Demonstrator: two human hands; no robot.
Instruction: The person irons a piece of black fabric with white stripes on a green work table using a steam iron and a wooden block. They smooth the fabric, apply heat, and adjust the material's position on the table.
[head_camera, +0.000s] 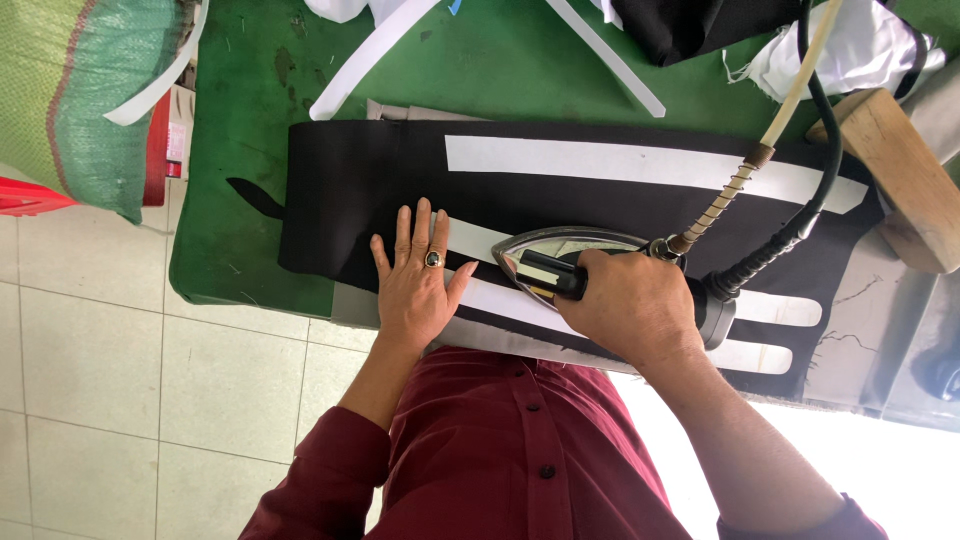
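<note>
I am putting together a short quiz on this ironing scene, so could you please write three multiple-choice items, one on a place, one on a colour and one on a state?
1. Where does the left hand rest?
A. Flat on the black fabric, just left of the iron
B. On the wooden block
C. On the floor tiles

2. What colour is the table cover under the fabric?
A. Red
B. Green
C. Blue

3. What is the right hand doing?
A. Hanging open and free
B. Pinching a white strip
C. Closed around the iron's handle

Answers:
1. A, the palm lies spread on the fabric, with its thumb by the white strip nearest the person.
2. B, green shows all round the black fabric.
3. C, the fingers wrap the dark handle, with the iron on the strip.
</note>
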